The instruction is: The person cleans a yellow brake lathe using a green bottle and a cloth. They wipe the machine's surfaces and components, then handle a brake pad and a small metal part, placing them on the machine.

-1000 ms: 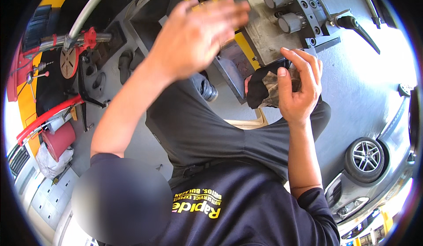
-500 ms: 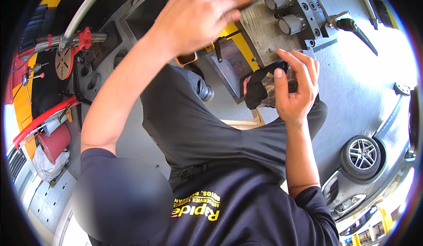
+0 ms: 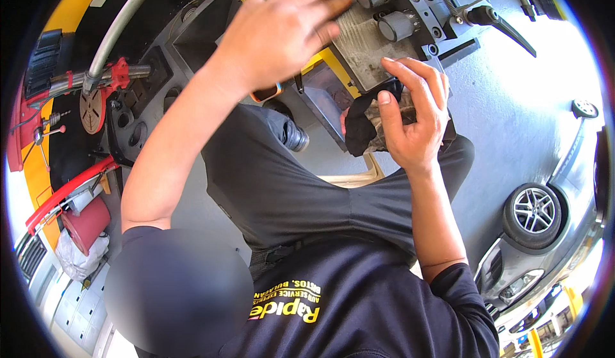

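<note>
Pointing rightward at the left edge of a worn metal plate [image 3: 364,47], left hand [image 3: 272,41] has fingers straight and parted; palm hidden, contact underneath can't be told. Right hand [image 3: 418,117] loosely curved, thumb apart from fingers, no grip seen; index tip by the plate's lower edge, touch unclear. Plate sits top centre, two cylindrical knobs [image 3: 398,26] at its right side, black lever [image 3: 503,28] beyond. Dark cloth-like bundle [image 3: 364,127] partly behind right hand. Grey tray [image 3: 315,105] lower left of plate.
</note>
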Motion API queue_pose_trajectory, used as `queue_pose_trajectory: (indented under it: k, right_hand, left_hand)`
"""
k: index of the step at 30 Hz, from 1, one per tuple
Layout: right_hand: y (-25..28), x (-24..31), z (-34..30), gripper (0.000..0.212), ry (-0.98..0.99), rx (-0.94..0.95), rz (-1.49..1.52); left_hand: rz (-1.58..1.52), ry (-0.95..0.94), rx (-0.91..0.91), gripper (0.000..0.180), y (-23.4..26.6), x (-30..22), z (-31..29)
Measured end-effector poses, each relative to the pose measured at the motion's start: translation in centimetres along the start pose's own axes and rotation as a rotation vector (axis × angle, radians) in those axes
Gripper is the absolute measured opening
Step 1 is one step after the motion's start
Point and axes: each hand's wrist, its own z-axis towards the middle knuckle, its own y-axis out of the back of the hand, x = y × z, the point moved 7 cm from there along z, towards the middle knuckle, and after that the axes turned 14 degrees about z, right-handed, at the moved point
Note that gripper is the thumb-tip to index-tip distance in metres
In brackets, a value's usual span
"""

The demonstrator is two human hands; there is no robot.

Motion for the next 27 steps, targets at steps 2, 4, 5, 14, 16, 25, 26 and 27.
queue_pose_trajectory:
  k: [2, 4, 5, 14, 16, 25, 26, 27]
  right_hand:
    - [0.2, -0.2, 0.1, 0.042, 0.002, -0.004, 0.012]
    - [0.1, 0.0, 0.0, 0.041, -0.001, -0.004, 0.011]
    - [-0.1, 0.1, 0.1, 0.041, 0.002, 0.003, 0.004]
    - [-0.3, 0.2, 0.1, 0.041, -0.004, 0.028, -0.003]
    - [-0.1, 0.2, 0.1, 0.042, -0.002, 0.021, -0.019]
    - [0.0, 0.1, 0.2, 0.045, 0.037, -0.036, -0.015]
    - [0.1, 0.1, 0.2, 0.044, 0.045, -0.046, -0.006]
    - [0.5, 0.1, 0.0, 0.042, 0.036, -0.058, -0.003]
  left_hand:
    - [-0.044, -0.074, 0.041, 0.048, 0.5, -3.1, -0.9]
    - [-0.041, -0.053, 0.077, 0.052, 0.1, -1.2, -0.2]
    - [-0.029, -0.003, 0.054, 0.052, -0.9, 0.9, 0.8]
    - [0.014, -0.069, 0.079, 0.049, 0.6, 0.1, 1.3]
    - [-0.09, -0.054, 0.15, 0.05, 0.6, 0.6, 1.3]
    - [-0.05, 0.063, 0.161, 0.059, 0.8, 0.2, 2.2]
    - [-0.024, 0.089, 0.148, 0.06, 0.9, 0.2, 2.5]
    - [-0.017, 0.082, 0.084, 0.061, 0.9, -0.9, 2.1]
